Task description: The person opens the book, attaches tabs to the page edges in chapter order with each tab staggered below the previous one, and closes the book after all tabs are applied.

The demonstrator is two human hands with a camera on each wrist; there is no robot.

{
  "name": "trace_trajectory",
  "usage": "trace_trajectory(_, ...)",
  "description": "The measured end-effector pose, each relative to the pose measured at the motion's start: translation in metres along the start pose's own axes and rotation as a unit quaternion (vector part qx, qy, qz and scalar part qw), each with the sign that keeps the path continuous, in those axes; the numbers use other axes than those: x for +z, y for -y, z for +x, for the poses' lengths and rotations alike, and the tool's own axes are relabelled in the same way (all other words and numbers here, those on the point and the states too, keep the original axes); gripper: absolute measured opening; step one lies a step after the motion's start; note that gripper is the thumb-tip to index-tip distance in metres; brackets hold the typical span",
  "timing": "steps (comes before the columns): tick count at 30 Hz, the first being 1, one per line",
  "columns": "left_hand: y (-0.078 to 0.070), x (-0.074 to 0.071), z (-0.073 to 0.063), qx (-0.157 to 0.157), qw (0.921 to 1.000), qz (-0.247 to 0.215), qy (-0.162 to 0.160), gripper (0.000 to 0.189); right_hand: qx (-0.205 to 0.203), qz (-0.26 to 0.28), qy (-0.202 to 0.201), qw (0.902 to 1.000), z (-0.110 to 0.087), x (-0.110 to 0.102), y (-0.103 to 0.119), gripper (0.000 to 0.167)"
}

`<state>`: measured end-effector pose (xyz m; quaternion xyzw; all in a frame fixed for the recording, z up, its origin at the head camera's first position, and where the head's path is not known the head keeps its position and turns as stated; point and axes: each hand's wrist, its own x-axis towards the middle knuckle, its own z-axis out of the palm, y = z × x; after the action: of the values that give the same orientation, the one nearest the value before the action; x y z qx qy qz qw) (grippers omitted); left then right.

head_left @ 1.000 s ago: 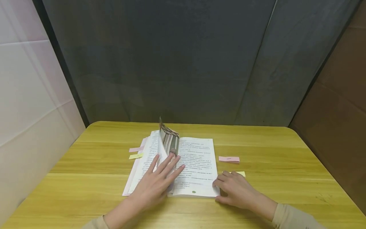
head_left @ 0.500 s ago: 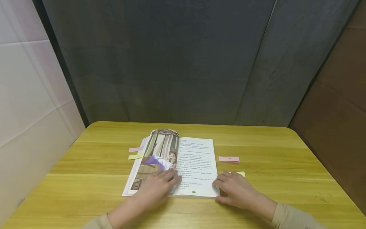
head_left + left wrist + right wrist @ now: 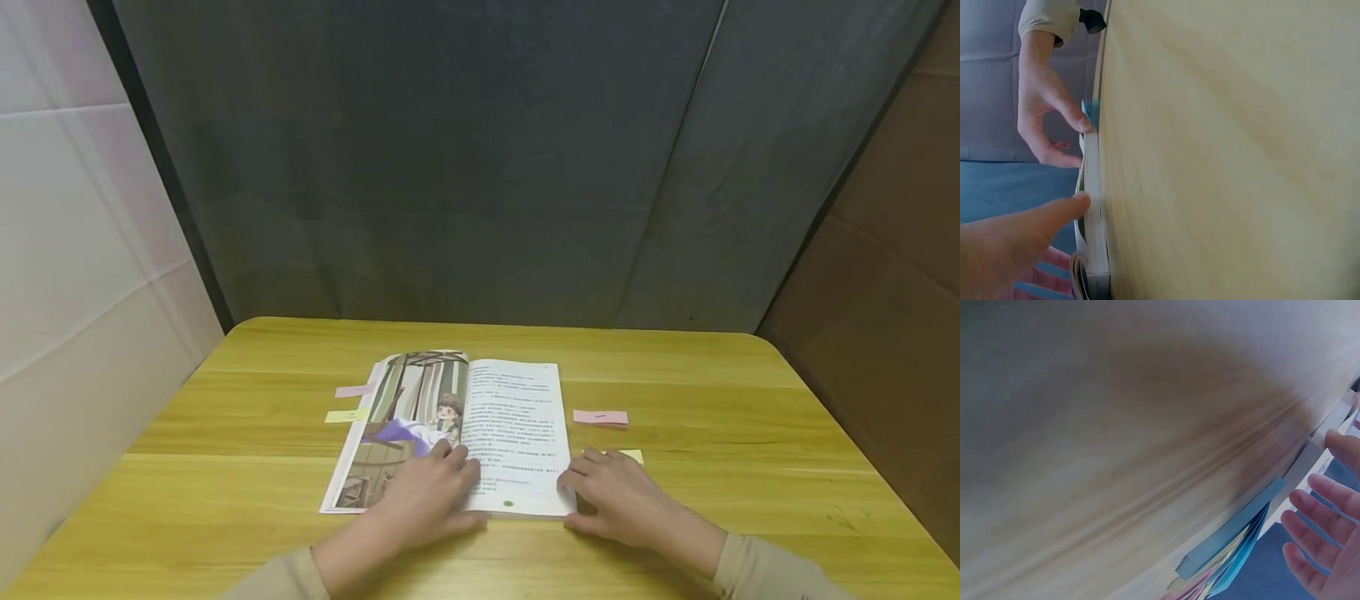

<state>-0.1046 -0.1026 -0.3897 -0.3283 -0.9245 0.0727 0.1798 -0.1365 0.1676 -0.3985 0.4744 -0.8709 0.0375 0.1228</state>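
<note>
An open book [image 3: 517,417] lies on the table, with a colour illustration [image 3: 408,433] on its left page and printed text on the right. My left hand [image 3: 427,496] rests on the lower part of the picture page by the spine, fingers loosely bent. In the left wrist view its thumb [image 3: 1079,203] touches the book's lower edge. At the bottom right corner, my right hand [image 3: 626,500] holds the book, fingertips on the page margin and thumb against the lower edge. Blue tabs [image 3: 1229,537] stick out beside the right hand in the right wrist view.
Pink [image 3: 354,391] and yellow [image 3: 345,416] tabs stick out from the left side. A pink tab [image 3: 600,417] and a partly hidden yellow tab [image 3: 632,455] show on the right. The wooden table [image 3: 750,433] ends at a dark curtain [image 3: 450,167].
The raised illustrated page has come down flat on the left side. My left hand has slid toward the spine and lower edge, its spread fingers now more bent. The right hand stayed put.
</note>
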Motion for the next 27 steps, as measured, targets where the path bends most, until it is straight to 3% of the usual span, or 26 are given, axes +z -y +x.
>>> trace_trajectory(5,0.001,0.0,0.003,-0.008,0.9998,0.008,0.013,0.052,0.003,0.0,0.002,1.0,0.0,0.001,0.0,0.034)
trace_trajectory(12,0.007,-0.001,0.001,-0.01,0.9991,-0.031,0.027,0.051,0.002,-0.003,-0.003,1.0,0.0,0.002,-0.001,0.034)
trace_trajectory(27,0.016,0.0,-0.001,-0.009,0.9962,-0.087,-0.008,0.059,0.005,0.0,0.0,1.0,0.0,0.001,-0.001,0.035)
